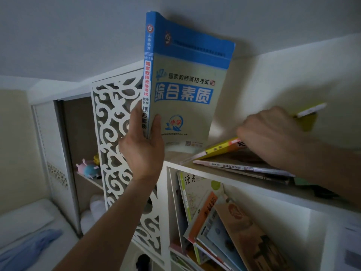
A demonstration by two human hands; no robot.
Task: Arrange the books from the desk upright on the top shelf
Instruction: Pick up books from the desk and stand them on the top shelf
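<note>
A large blue and grey-green book [187, 79] stands upright at the left end of the top shelf [175, 163]. My left hand [143, 147] grips it at the bottom of its spine, thumb on the front cover. My right hand [273, 133] reaches over the shelf and holds a yellow and orange book [218, 148] that is tilted up off the stack beneath. Below it lie two thin flat books [244, 167]. A small yellow book [308, 116] shows just past my right hand, partly hidden.
A white carved lattice panel [117, 133] rises left of the shelf. The compartment below holds several leaning books and magazines [214, 216]. Plush toys [88, 169] sit on a recessed shelf at the left. A bed with blue cloth [29, 249] lies at the lower left.
</note>
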